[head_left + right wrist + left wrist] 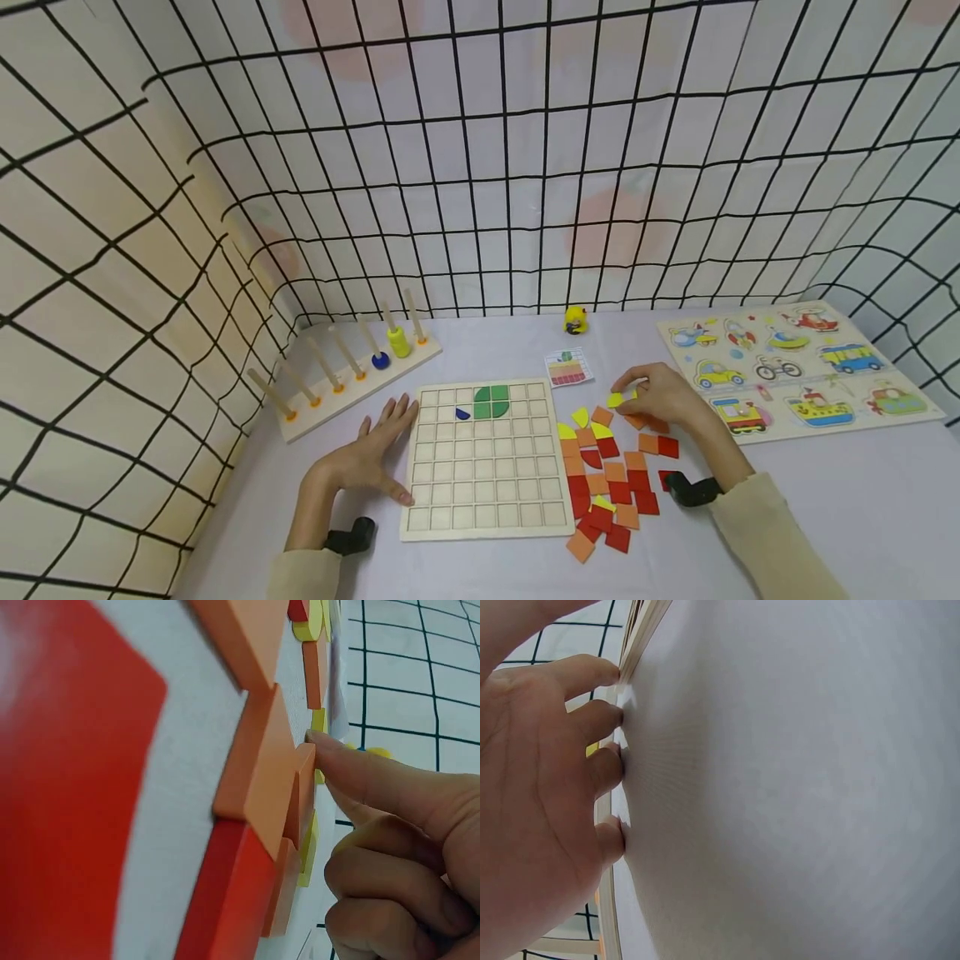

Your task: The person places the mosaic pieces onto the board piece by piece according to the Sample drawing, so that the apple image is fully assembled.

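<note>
A square wooden grid board (480, 483) bears four green quarter-circle and square pieces (491, 402) forming a rounded shape, plus a small dark blue piece (462, 414) to their left. My left hand (367, 458) lies with spread fingers against the board's left edge, holding nothing. Right of the loose tiles, my right hand (660, 396) pinches a yellow quarter-circle piece (616, 400) between thumb and index finger, low over the table. In the right wrist view, orange tiles (259, 765) partly hide that yellow piece (319, 724); the other fingers are curled in.
Red, orange and yellow tiles (615, 472) lie scattered right of the board. A pattern card (568, 367) and yellow toy duck (575, 320) stand behind. A peg rack (352, 383) is back left, a picture puzzle board (795, 367) at right. Black netting (510, 192) surrounds the table.
</note>
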A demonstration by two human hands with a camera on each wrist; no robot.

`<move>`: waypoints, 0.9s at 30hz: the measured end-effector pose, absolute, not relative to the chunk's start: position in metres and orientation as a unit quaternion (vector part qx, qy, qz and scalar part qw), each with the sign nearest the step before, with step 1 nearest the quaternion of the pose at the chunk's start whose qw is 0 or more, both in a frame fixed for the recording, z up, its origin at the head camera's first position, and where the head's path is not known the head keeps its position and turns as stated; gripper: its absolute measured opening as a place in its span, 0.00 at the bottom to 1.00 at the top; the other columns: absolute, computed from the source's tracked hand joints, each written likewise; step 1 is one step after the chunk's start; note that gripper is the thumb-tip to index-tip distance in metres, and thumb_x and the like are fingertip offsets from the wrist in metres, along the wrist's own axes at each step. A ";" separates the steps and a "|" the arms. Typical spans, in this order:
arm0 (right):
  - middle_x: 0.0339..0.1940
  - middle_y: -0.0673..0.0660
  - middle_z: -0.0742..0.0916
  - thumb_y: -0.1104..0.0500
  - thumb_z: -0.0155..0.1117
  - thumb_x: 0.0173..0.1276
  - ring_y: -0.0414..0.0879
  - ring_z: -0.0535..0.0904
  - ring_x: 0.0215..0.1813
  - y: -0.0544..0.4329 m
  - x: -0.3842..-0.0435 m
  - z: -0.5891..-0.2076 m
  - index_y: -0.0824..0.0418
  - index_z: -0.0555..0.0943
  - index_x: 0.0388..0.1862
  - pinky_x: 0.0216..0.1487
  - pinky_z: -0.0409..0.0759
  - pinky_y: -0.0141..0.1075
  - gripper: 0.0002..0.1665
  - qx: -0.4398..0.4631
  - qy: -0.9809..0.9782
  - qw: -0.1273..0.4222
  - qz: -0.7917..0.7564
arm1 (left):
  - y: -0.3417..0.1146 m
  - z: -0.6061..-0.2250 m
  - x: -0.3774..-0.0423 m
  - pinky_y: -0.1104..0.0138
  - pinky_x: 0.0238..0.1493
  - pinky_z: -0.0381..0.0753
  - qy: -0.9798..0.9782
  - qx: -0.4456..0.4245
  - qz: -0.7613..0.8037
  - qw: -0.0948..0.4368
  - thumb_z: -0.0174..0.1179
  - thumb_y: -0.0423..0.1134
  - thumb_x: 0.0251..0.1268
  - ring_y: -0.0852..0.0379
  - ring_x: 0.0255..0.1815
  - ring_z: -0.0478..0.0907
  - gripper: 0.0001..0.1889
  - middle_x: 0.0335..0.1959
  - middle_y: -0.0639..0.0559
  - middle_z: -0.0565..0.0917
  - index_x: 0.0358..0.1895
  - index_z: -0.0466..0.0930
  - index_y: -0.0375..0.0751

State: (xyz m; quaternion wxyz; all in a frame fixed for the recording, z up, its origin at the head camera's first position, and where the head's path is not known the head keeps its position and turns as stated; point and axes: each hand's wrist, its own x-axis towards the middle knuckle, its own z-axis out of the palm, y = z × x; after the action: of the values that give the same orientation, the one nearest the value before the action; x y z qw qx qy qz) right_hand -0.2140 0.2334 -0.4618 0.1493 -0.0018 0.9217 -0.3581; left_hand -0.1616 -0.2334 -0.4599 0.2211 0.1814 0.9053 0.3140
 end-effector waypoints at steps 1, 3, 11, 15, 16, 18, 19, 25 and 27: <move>0.22 0.52 0.72 0.57 0.76 0.62 0.47 0.68 0.27 0.233 -0.214 -0.462 0.63 0.87 0.51 0.27 0.64 0.33 0.19 0.001 0.924 0.147 -0.353 | -0.234 -0.460 -0.162 0.34 0.81 0.23 0.905 0.182 0.315 0.221 0.86 0.45 0.34 0.35 0.86 0.23 0.75 0.86 0.37 0.32 0.85 0.39 0.40; 0.25 0.53 0.73 0.55 0.77 0.62 0.47 0.69 0.28 0.234 -0.213 -0.463 0.64 0.87 0.49 0.28 0.65 0.34 0.19 0.005 0.928 0.143 -0.345 | -0.234 -0.460 -0.162 0.34 0.81 0.23 0.904 0.184 0.316 0.221 0.86 0.45 0.34 0.35 0.86 0.23 0.75 0.86 0.36 0.32 0.85 0.39 0.40; 0.24 0.52 0.74 0.55 0.77 0.62 0.46 0.68 0.26 0.238 -0.209 -0.467 0.65 0.87 0.49 0.26 0.64 0.32 0.20 0.010 0.917 0.156 -0.368 | -0.235 -0.462 -0.162 0.34 0.82 0.23 0.905 0.179 0.312 0.225 0.87 0.46 0.34 0.35 0.86 0.23 0.75 0.86 0.36 0.32 0.85 0.39 0.39; 0.22 0.51 0.74 0.54 0.76 0.63 0.46 0.69 0.26 0.236 -0.207 -0.467 0.67 0.87 0.49 0.25 0.63 0.32 0.21 0.012 0.919 0.144 -0.368 | -0.235 -0.463 -0.162 0.34 0.82 0.23 0.906 0.176 0.313 0.226 0.87 0.45 0.34 0.36 0.86 0.23 0.76 0.86 0.37 0.32 0.85 0.39 0.40; 0.21 0.51 0.73 0.54 0.76 0.63 0.45 0.68 0.25 0.235 -0.207 -0.467 0.67 0.86 0.50 0.24 0.63 0.31 0.21 0.013 0.920 0.140 -0.366 | -0.234 -0.463 -0.162 0.34 0.82 0.23 0.905 0.175 0.314 0.227 0.87 0.45 0.34 0.36 0.86 0.23 0.76 0.86 0.37 0.32 0.85 0.39 0.40; 0.19 0.50 0.71 0.53 0.76 0.63 0.45 0.67 0.22 0.233 -0.206 -0.464 0.68 0.86 0.50 0.22 0.62 0.31 0.23 0.011 0.923 0.124 -0.364 | -0.233 -0.464 -0.161 0.35 0.82 0.23 0.904 0.175 0.316 0.228 0.87 0.45 0.34 0.36 0.86 0.23 0.75 0.86 0.37 0.32 0.85 0.39 0.40; 0.19 0.50 0.71 0.52 0.76 0.64 0.44 0.67 0.22 0.231 -0.206 -0.462 0.68 0.86 0.50 0.21 0.62 0.31 0.24 0.010 0.924 0.116 -0.363 | -0.233 -0.464 -0.161 0.35 0.82 0.23 0.904 0.176 0.317 0.229 0.87 0.46 0.34 0.37 0.87 0.23 0.75 0.86 0.37 0.32 0.85 0.39 0.40; 0.19 0.50 0.68 0.49 0.76 0.64 0.46 0.68 0.25 0.195 -0.201 -0.451 0.65 0.86 0.51 0.24 0.63 0.32 0.24 0.011 0.917 0.108 -0.385 | -0.233 -0.465 -0.161 0.35 0.82 0.23 0.904 0.179 0.315 0.228 0.87 0.46 0.35 0.37 0.86 0.23 0.75 0.86 0.37 0.32 0.85 0.39 0.40; 0.18 0.51 0.67 0.49 0.77 0.63 0.46 0.67 0.25 0.176 -0.199 -0.448 0.63 0.87 0.48 0.24 0.61 0.32 0.22 0.006 0.915 0.109 -0.389 | -0.234 -0.464 -0.162 0.35 0.82 0.23 0.904 0.179 0.315 0.227 0.86 0.45 0.35 0.37 0.86 0.23 0.75 0.86 0.38 0.32 0.85 0.39 0.40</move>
State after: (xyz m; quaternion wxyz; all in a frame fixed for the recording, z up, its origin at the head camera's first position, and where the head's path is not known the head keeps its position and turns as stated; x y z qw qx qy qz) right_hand -0.1986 0.1763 -0.4480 0.1088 0.0056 0.9146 -0.3895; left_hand -0.1618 -0.2344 -0.4641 0.2266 0.1793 0.9039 0.3153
